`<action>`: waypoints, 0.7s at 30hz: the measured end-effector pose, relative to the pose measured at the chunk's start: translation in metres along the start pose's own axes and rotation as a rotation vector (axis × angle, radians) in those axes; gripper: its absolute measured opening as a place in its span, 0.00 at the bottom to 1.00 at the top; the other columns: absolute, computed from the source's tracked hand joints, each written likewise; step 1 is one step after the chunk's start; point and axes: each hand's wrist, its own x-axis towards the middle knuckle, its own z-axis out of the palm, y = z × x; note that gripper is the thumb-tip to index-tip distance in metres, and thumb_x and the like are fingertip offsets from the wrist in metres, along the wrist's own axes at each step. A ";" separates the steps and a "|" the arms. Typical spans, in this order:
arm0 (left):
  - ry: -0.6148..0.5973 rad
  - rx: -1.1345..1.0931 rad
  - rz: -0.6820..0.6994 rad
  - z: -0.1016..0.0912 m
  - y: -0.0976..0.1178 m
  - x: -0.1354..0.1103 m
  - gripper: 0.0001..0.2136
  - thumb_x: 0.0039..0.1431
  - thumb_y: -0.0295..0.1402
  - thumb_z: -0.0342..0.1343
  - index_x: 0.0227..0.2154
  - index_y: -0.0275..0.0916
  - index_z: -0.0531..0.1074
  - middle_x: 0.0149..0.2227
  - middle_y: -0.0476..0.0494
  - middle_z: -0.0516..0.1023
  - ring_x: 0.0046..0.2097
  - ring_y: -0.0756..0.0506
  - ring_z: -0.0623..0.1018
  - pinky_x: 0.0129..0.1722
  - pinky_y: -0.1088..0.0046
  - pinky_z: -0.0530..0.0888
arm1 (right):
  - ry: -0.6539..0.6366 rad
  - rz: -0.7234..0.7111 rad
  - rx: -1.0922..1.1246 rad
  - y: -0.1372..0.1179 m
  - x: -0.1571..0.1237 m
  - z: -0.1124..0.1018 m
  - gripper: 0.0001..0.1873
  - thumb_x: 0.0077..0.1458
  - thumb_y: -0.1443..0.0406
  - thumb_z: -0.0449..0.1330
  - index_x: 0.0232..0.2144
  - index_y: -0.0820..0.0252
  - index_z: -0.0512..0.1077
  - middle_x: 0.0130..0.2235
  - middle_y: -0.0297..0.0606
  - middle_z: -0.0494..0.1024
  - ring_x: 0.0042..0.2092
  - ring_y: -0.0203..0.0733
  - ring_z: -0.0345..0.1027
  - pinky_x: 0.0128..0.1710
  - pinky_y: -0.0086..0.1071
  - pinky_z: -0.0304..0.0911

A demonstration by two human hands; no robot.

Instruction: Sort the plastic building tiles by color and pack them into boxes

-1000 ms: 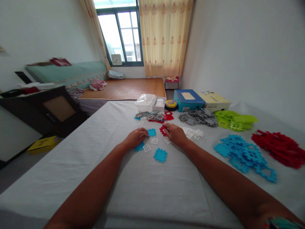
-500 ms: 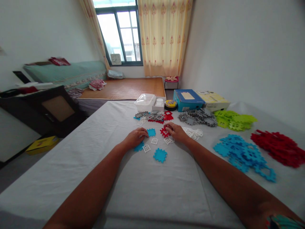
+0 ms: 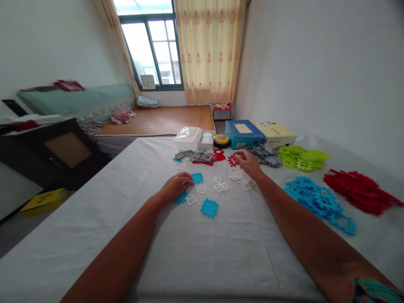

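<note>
My right hand (image 3: 248, 162) pinches a red building plate (image 3: 232, 160) with notched edges, above the small white window-shaped pieces (image 3: 237, 174). Resting on the cloth, my left hand (image 3: 177, 185) has its fingers loosely stretched, with their tips beside a blue notched plate (image 3: 197, 178). Another blue plate (image 3: 181, 198) is partly hidden below that hand, next to a white window piece (image 3: 191, 199). A third blue plate (image 3: 209, 208) lies nearer to me. Between my hands are more white window pieces (image 3: 218, 188).
Mixed grey, red and blue plates (image 3: 203, 157) lie farther back. On the right are piles of grey (image 3: 268, 155), green (image 3: 303, 158), blue (image 3: 317, 200) and red plates (image 3: 360, 191). A clear plastic box (image 3: 188, 138), a round yellow-lidded tin (image 3: 221, 141) and a blue box (image 3: 243, 134) line the far edge.
My right hand has moved away and to the right with the red plate, uncovering white window pieces. The left hand stays by the blue plates. The camera view has shifted slightly.
</note>
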 end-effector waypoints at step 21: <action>0.040 -0.006 -0.002 0.006 -0.003 0.000 0.12 0.56 0.27 0.49 0.35 0.43 0.78 0.43 0.45 0.77 0.47 0.46 0.75 0.53 0.68 0.70 | 0.593 0.223 -0.931 0.173 -0.090 -0.337 0.10 0.44 0.53 0.61 0.25 0.52 0.72 0.25 0.48 0.70 0.26 0.51 0.66 0.29 0.47 0.57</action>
